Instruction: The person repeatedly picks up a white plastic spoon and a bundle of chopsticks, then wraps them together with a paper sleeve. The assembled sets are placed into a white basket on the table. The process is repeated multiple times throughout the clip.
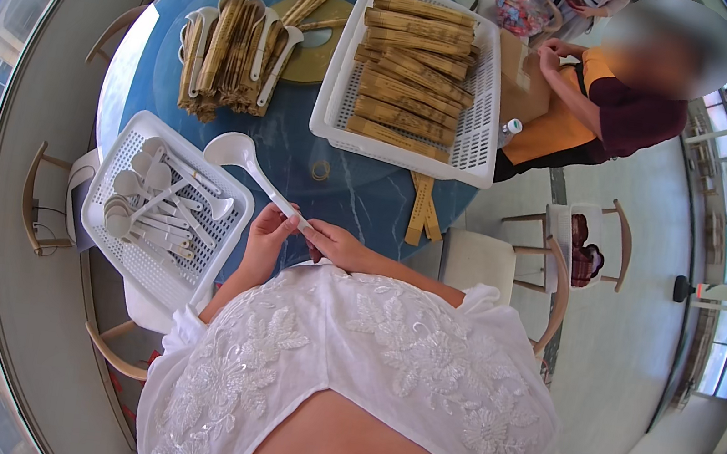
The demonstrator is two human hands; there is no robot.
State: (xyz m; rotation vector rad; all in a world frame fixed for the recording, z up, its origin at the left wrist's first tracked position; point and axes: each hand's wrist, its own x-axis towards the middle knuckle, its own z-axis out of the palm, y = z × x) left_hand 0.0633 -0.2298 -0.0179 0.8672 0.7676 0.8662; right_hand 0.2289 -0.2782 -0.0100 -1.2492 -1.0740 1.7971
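Just off the near edge of the tabletop (286,151), the left hand (267,237) and the right hand (334,243) are both grasping one white ladle (268,185) by the last part of its handle. The left fingers are pinching it a little nearer the bowl, while the right grip is closing around the tail end; this two-point hold is probably steadying the long handle against the weight of its bowl. The bowl is pointing away from the body, over the tabletop and just beside the right corner of the small white basket (138,266).

That basket is sitting at the left edge, within easy reach of the left hand, and its walls are containing a loose heap of white ladles (126,184) that are crossing at all angles. Whether the tabletop or the chair below is bearing its outer corner, I cannot tell.

Toward the far left edge, a pile of brown sleeves (237,54) is lying with more white ladles on it, their bowls facing the far side. By the right edge, a large white basket (487,105) is holding flat brown bundles (409,91), stacked crosswise, likely to save room. Two brown strips (419,211) are resting at the near right edge.
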